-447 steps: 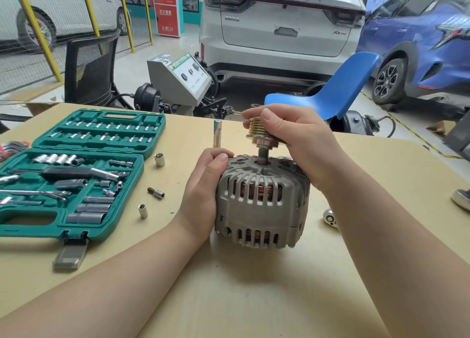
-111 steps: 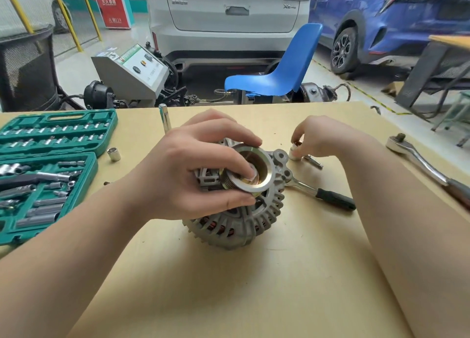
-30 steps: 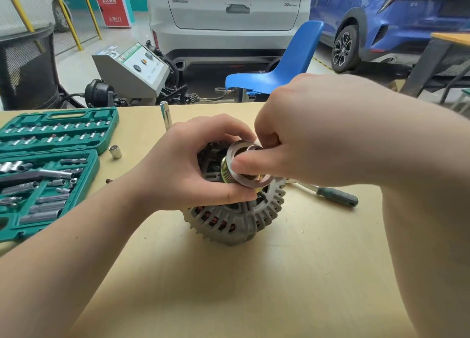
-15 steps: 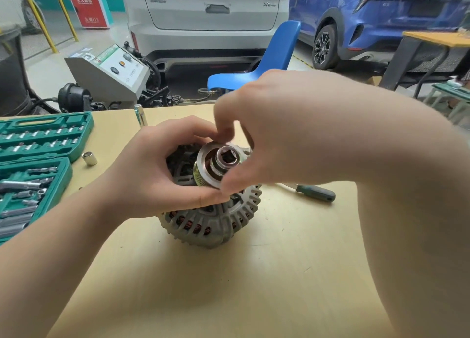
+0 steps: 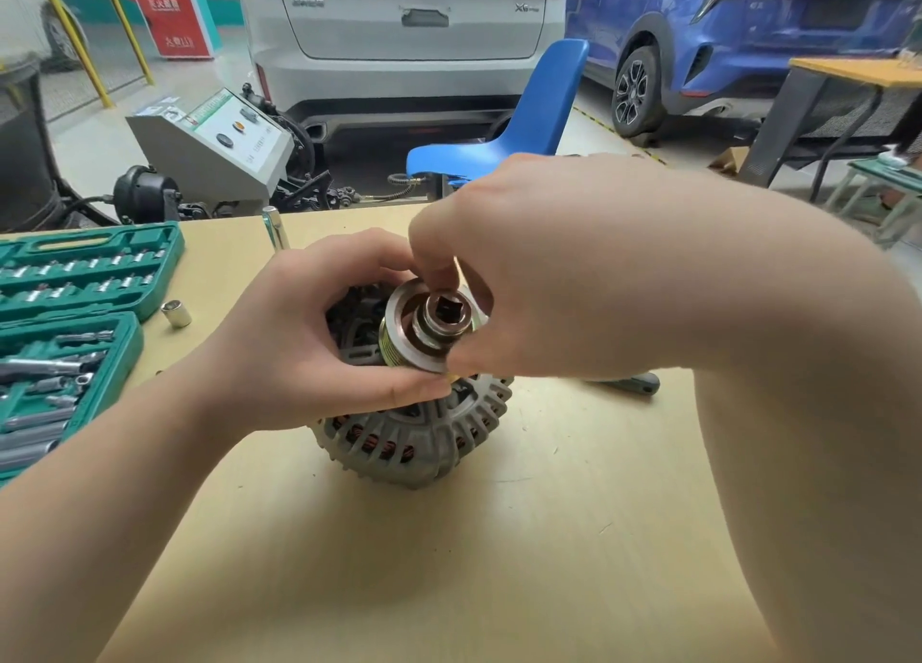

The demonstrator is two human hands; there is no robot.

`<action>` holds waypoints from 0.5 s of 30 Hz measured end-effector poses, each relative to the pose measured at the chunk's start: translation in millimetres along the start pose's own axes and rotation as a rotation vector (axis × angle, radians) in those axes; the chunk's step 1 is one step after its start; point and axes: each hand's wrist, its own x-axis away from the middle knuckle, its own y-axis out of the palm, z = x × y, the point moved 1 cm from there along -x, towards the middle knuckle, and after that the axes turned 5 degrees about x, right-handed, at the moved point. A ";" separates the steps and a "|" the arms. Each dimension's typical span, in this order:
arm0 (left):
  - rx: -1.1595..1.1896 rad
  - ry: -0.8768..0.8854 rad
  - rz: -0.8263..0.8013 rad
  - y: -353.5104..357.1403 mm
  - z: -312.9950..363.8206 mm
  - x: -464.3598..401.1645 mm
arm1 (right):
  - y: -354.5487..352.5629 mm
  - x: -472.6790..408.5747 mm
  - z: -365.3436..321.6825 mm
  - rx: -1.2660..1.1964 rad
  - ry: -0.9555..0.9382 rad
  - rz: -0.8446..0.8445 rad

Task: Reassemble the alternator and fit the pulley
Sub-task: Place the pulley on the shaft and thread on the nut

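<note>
The alternator (image 5: 414, 438) sits near the middle of the wooden table (image 5: 549, 537), its ribbed grey housing showing copper windings through the slots. On top of the alternator sits the pulley (image 5: 399, 333), a grooved metal wheel tilted toward the camera. In the centre of the pulley stands a short metal socket (image 5: 444, 319) with a square hole facing up.

The left hand (image 5: 309, 343) curls around the pulley from the left side of the alternator, thumb under the pulley's lower edge and fingers over its upper edge, gripping it. The right hand (image 5: 559, 268) comes in from the right of the alternator and pinches the socket between thumb and fingertips.

Just right of the alternator, partly hidden under the right wrist, lies a tool with a dark handle (image 5: 638, 385). Left of the alternator a small loose socket (image 5: 175, 313) stands on the table, and beyond it lies an open green tool case (image 5: 75, 313) filled with sockets and bits. Behind the alternator a slim metal bar (image 5: 276, 227) stands upright near the table's far edge.

Past the table, behind the alternator, are a blue chair (image 5: 504, 138), a grey test machine (image 5: 214, 148), a white car (image 5: 399, 38) and a blue car (image 5: 738, 38).
</note>
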 end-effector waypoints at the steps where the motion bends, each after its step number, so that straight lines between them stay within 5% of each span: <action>1: -0.007 0.001 -0.003 0.2 -0.4 -0.1 | -1.9 -4.8 -2.2 0.049 -0.008 -0.057; 3: -0.020 -0.011 -0.002 0.3 -1.9 0.3 | -0.1 -11.4 -3.2 0.041 -0.019 -0.065; 8: -0.057 -0.007 -0.003 -0.9 -3.2 0.3 | 14.2 7.1 0.6 -0.065 -0.031 0.274; 15: -0.005 0.021 -0.004 1.3 -1.6 -0.5 | 86.4 19.9 -2.0 -1.155 -0.106 0.453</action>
